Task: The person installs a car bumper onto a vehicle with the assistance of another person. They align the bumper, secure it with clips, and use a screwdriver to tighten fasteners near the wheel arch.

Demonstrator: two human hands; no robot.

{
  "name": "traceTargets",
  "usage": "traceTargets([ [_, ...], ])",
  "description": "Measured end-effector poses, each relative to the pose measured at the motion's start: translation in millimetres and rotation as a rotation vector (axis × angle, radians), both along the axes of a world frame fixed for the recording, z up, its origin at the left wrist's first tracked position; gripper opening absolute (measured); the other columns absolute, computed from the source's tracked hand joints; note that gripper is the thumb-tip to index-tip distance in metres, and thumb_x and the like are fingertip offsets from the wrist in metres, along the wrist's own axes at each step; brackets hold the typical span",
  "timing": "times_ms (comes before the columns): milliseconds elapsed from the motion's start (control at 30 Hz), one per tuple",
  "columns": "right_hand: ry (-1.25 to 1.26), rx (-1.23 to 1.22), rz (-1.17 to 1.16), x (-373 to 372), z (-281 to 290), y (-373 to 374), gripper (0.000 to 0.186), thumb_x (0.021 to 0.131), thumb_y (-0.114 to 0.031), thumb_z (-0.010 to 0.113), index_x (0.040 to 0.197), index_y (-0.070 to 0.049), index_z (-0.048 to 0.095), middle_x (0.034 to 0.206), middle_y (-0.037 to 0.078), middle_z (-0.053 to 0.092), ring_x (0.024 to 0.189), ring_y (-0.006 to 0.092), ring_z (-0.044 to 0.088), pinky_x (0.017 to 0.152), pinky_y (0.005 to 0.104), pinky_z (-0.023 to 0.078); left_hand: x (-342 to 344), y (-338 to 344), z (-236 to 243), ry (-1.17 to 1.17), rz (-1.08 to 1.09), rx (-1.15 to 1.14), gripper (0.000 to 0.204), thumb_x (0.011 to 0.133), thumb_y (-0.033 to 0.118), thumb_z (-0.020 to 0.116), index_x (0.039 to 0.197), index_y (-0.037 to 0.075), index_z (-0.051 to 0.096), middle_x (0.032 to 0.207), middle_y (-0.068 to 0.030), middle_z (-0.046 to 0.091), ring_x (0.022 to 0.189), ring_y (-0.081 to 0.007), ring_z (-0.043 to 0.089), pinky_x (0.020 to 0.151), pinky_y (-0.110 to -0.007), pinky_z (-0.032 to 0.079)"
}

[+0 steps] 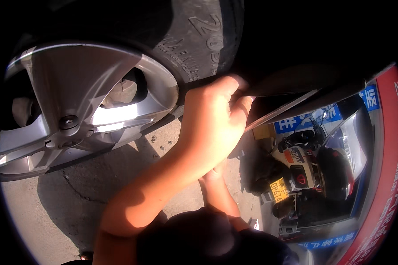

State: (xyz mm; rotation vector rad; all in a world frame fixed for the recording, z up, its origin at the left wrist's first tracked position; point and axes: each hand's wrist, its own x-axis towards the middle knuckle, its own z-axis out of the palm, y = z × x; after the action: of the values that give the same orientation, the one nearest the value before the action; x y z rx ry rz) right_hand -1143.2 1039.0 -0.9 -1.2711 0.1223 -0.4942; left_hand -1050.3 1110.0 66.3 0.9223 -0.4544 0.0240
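Left hand [213, 119] is mid-frame, fingers curled in, but can't tell if they're actually gripping anything. Right hand [213, 176] is mostly tucked behind that wrist, so no clue on its fingers. The slim strip [281, 111] starts just right of the left hand, the nearer one, long axis slanting to the upper right. Looks pale, straight-edged, kinda shiny. Silver wheel [62, 84] fills the upper left.

A motorcycle [301, 159] (wearing a yellow plate [278, 190]) stands near a blue panel [311, 122] and red signboard [386, 132].
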Motion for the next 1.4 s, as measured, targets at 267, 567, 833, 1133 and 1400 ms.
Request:
traceTargets([
  [267,-0.193,0.368,0.470,-4,7,-20,0.057,0.087,-0.047,0.071,0.115,0.002,0.059,0.078,0.012,0.062,0.046,0.0080,0.042,0.043,0.0195,0.032,-7,50,47,-0.101,-0.110,-0.048,0.027,0.088,0.004,0.067,0.111,-0.007,0.057,0.101,-0.0129,0.065,0.089,-0.0163,0.065,0.077,-0.027,0.055],
  [567,-0.252,0.857,0.892,16,-2,-14,0.038,0.094,-0.038,0.051,0.117,-0.009,0.049,0.113,0.016,0.049,0.053,0.0138,0.045,0.047,0.0231,0.036,6,58,104,-0.320,0.109,-0.002,0.057,0.080,0.011,0.082,0.122,-0.006,0.047,0.101,-0.0116,0.062,0.085,-0.0152,0.066,0.071,-0.027,0.059],
  [833,-0.224,1.194,0.507,-11,-9,-8,0.029,0.097,-0.028,0.059,0.115,-0.004,0.057,0.116,0.012,0.050,0.080,0.0134,0.049,0.060,0.0179,0.049,1,61,108,-0.292,0.047,-0.051,0.047,0.082,0.007,0.080,0.116,-0.006,0.051,0.096,-0.0114,0.067,0.079,-0.0132,0.066,0.068,-0.025,0.058],
  [1133,-0.229,1.081,0.493,-12,-8,-9,0.049,0.102,-0.044,0.044,0.124,-0.001,0.054,0.108,0.012,0.056,0.071,0.0123,0.048,0.059,0.0187,0.042,6,58,98,-0.349,0.089,-0.067,0.042,0.082,0.004,0.079,0.113,-0.004,0.054,0.091,-0.0084,0.068,0.076,-0.0089,0.064,0.065,-0.019,0.052],
  [1400,-0.071,1.030,0.528,-11,4,-7,0.038,0.104,-0.039,0.044,0.113,-0.005,0.058,0.093,0.010,0.061,0.057,0.0104,0.045,0.052,0.0266,0.043,4,54,100,-0.401,0.150,-0.041,0.040,0.081,0.000,0.079,0.112,-0.003,0.055,0.090,-0.0062,0.069,0.074,-0.0064,0.063,0.065,-0.016,0.049],
])
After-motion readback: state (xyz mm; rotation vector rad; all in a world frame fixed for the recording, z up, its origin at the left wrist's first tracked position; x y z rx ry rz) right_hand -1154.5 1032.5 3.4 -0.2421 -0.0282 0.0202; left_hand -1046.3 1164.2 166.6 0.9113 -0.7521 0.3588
